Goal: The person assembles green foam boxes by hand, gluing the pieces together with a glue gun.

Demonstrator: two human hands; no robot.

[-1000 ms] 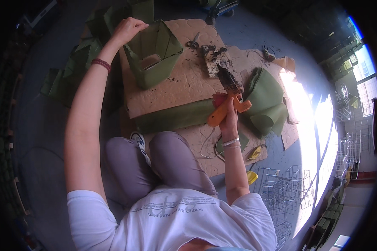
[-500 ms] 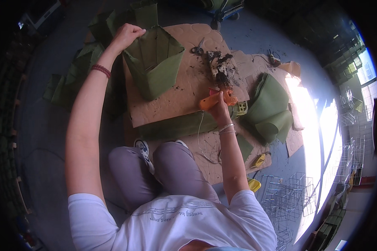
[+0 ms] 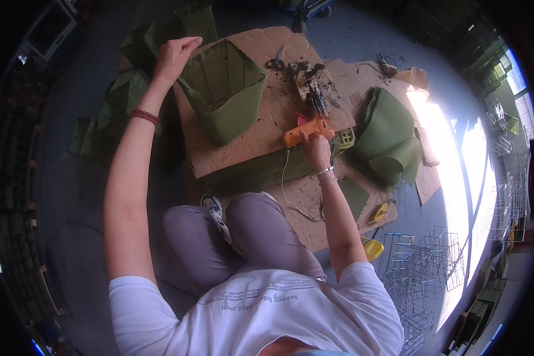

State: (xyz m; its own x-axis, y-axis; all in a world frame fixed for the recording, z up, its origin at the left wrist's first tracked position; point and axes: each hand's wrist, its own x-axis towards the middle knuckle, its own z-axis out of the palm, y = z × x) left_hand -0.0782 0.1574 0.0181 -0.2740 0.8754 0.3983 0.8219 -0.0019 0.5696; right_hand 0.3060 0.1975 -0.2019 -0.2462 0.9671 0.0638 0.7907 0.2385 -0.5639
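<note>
An orange glue gun (image 3: 296, 136) lies in the grip of my right hand (image 3: 318, 153), its front end at the dark-smeared cardboard piece (image 3: 305, 80). A pale cord trails down from its handle. My left hand (image 3: 173, 59) is raised at the far-left corner of an open green fabric box (image 3: 234, 118), with thumb and fingers pressed together. Whether anything thin is between them is too small to make out. The box stands on a brown cardboard sheet (image 3: 210, 157), and wire-like lines run along its inner walls.
Scissors (image 3: 276, 57) lie beyond the box. More green fabric boxes (image 3: 124, 95) stand at the left. Folded green sheets (image 3: 385, 136) are piled at the right, near a yellow tool (image 3: 378, 212). Wire frames (image 3: 421, 261) sit on the floor at the lower right.
My left hand has shifted slightly left, off the box's rim. My right hand has drawn back a little along the glue gun, which now lies flatter. The whole view has shifted slightly.
</note>
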